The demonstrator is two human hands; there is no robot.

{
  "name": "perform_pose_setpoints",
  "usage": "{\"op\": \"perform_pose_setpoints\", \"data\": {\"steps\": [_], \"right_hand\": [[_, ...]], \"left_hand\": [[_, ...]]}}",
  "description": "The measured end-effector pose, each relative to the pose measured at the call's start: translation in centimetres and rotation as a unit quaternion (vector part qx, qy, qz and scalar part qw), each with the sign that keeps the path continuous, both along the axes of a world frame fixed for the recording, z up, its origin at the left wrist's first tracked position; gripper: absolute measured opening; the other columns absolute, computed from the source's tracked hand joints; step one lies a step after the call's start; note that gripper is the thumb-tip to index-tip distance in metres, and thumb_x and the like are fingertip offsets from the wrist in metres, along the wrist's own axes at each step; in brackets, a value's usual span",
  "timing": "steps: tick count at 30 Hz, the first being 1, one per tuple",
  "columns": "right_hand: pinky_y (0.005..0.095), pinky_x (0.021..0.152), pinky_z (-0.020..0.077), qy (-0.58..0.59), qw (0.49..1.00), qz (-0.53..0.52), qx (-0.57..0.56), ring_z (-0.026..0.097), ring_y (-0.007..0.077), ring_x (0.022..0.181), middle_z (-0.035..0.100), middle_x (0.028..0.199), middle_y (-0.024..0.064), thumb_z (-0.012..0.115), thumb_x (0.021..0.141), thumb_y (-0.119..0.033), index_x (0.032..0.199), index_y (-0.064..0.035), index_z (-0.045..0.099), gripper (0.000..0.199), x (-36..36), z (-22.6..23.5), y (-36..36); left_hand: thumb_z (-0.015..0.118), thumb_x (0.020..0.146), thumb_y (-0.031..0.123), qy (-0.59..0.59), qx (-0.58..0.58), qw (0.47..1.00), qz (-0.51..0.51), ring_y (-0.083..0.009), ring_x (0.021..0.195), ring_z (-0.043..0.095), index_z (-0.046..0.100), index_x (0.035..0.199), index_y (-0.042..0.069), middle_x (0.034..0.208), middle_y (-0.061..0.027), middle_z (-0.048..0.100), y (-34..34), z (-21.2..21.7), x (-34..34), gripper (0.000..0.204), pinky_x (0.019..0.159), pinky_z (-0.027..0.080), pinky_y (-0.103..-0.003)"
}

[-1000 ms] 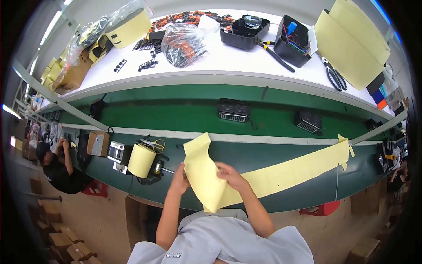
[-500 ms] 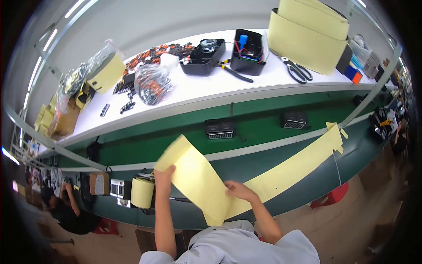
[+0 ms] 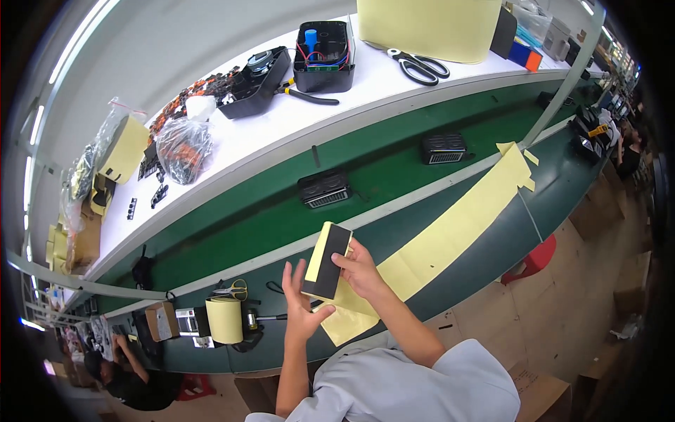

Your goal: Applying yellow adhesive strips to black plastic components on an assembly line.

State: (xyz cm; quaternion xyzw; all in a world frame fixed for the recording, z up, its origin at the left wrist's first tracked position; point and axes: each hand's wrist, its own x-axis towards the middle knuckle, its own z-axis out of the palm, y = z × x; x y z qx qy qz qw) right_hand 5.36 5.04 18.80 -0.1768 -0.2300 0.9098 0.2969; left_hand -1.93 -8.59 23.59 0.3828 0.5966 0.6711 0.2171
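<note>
My right hand (image 3: 365,273) grips a flat black piece with a yellow band (image 3: 330,264) along its left side, thumb on the black face. My left hand (image 3: 301,316) is open beside that piece, fingers spread and thumb out near its lower edge; whether it touches is hard to tell. Under the hands lies the near end of a long yellow strip (image 3: 457,228), stretching over the dark green bench to the far right, where its end is ragged. I cannot tell whether the black-faced piece is joined to this strip.
Left on the bench stand a yellow roll (image 3: 225,322), yellow-handled scissors (image 3: 234,290) and a cardboard box (image 3: 162,321). Two black vented boxes sit behind. The white shelf (image 3: 281,141) carries black housings, pliers (image 3: 313,97), black scissors (image 3: 418,67) and a large yellow roll (image 3: 429,29). Co-workers sit farther off.
The broad yellow sheet held up in both hands is no longer raised. My right hand now holds the black-faced piece, and my left has opened. The view has turned.
</note>
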Motion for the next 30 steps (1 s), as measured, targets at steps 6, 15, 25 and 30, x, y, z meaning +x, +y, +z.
{"op": "perform_pose_setpoints", "data": {"steps": [6,15,25,30], "right_hand": [[0.0388,0.095,0.0502,-0.082,0.992,-0.060,0.069,0.059,0.0234,0.112,0.057,0.124,0.0117,0.067,0.085,0.001,0.131,-0.0059,0.044,0.052,-0.4,-1.5,-2.5],[0.0485,0.093,0.0370,-0.323,0.623,-0.160,0.694,0.047,0.0341,0.117,0.057,0.112,0.0089,0.074,0.075,-0.019,0.103,-0.0081,0.071,0.029,0.3,3.4,-4.3],[0.0389,0.083,0.0439,-0.282,0.758,-0.131,0.574,0.052,0.0297,0.098,0.056,0.098,0.0091,0.076,0.074,-0.011,0.093,-0.0056,0.067,0.021,0.2,2.9,-7.6],[0.0337,0.082,0.0459,-0.183,0.830,-0.065,0.523,0.053,0.0229,0.104,0.055,0.102,0.0087,0.074,0.079,-0.009,0.096,-0.0062,0.062,0.022,2.3,2.2,-8.0]], "left_hand": [[0.069,0.081,-0.004,-0.185,-0.060,0.970,0.143,-0.0206,0.107,0.061,0.034,0.142,0.000,0.123,-0.0157,0.056,-0.2,-3.2,1.1,0.070,0.089,0.051,-0.030],[0.068,0.084,0.004,0.177,-0.271,0.925,0.200,-0.0217,0.064,0.066,0.065,0.092,-0.002,0.075,-0.0142,0.067,-1.4,-3.8,0.2,0.010,0.057,0.048,-0.030],[0.069,0.080,0.005,0.225,-0.206,0.916,0.260,-0.0166,0.052,0.054,0.061,0.074,-0.001,0.063,-0.0103,0.061,-0.6,-3.8,-0.4,0.013,0.050,0.041,-0.032],[0.067,0.088,0.009,-0.074,-0.165,0.948,0.261,-0.0074,0.062,0.053,0.064,0.081,-0.003,0.071,-0.0011,0.062,-0.1,-3.3,-1.9,0.014,0.053,0.042,-0.027]]}}
